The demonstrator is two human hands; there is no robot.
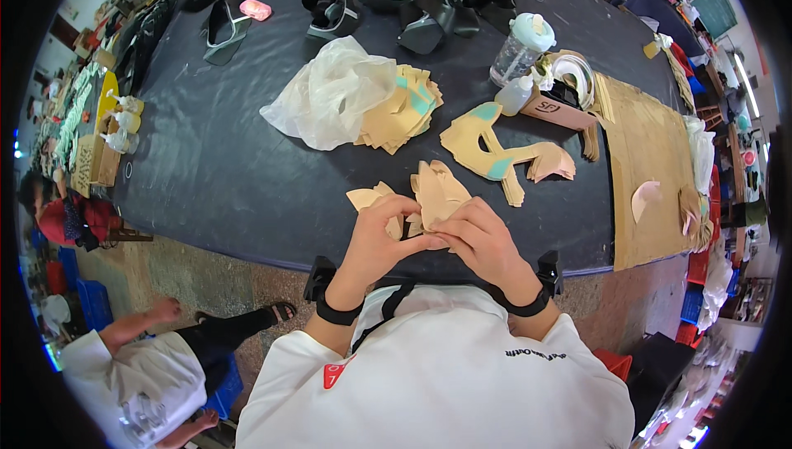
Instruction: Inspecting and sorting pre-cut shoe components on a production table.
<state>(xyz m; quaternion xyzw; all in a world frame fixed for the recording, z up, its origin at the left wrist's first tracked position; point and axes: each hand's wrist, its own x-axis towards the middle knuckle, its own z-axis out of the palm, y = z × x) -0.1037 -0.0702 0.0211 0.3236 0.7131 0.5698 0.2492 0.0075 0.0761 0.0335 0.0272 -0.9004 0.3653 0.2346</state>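
From where I stand, taking the clock from the space between the worker's hands with twelve straight across the table, some squeeze bottles [126,120] sit at the table's far left edge, between nine and ten, and a seated co-worker in a white shirt [157,383] is at eight. A crumpled plastic bag [330,94] lies at eleven, partly over a pile of tan pieces [398,119] with teal patches. The left hand [375,238] is bent in a loose curve, a few small tan scraps [365,197] at its twelve o'clock; its thumb reaches the foot of the folded tan piece [441,189], though I can't tell whether it grips. That folded piece stands between the hands, at about one to two o'clock from the left hand. Black shoe parts [429,3] crowd the far side at twelve. The right hand [483,238] pinches the folded piece by its lower edge, so the piece rises at its eleven o'clock. Tan cut-outs [470,139] lie at that hand's twelve, just ahead of it, with pinkish pieces [551,162] between its one and two. A lidded clear jug [524,44] stands at one, a small box [557,109] between one and two, and a cardboard sheet [652,148] between two and three.
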